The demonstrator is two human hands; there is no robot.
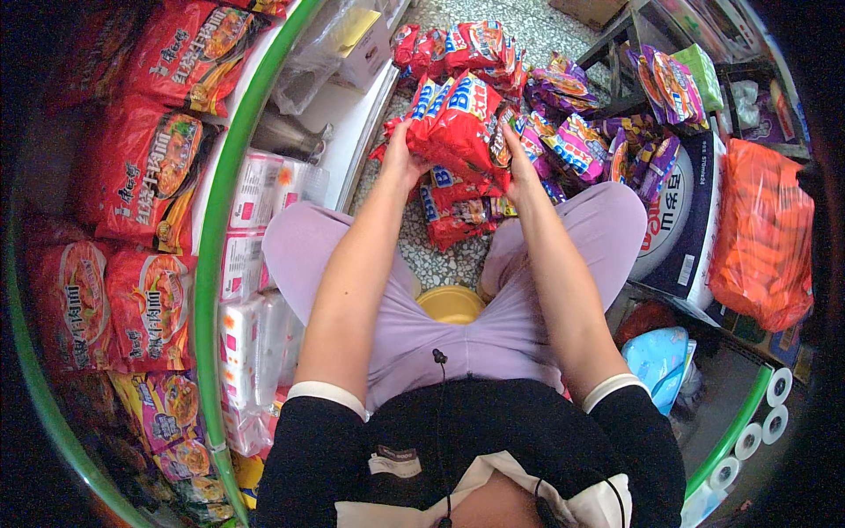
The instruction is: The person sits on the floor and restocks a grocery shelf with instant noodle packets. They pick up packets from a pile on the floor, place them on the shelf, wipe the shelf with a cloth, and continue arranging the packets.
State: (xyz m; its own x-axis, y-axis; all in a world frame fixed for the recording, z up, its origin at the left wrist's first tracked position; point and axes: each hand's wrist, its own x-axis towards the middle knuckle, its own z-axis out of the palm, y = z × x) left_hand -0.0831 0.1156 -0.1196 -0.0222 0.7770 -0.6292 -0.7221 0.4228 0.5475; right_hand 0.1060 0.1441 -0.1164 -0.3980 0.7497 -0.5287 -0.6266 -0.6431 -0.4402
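Note:
Between my two hands I hold a bundle of red instant noodle packets [459, 122], several standing side by side with printed fronts up. My left hand [401, 158] presses on its left side, and my right hand [521, 162] grips the right side. Below the bundle, more red noodle packets [455, 214] lie on the speckled terrazzo floor [452, 265] between my knees. Farther off sits another heap of red packets [475, 49]. Purple noodle packets [577, 145] are piled to the right of my right hand. The undersides of the held packets are hidden.
At left, a green-edged shelf [214, 218] carries large red noodle bags [155, 171], with packs of tissues [247, 244] beside it. On the right are a dark carton [686, 218] and an orange plastic-wrapped bundle [762, 231]. A yellow stool [451, 305] shows beneath me.

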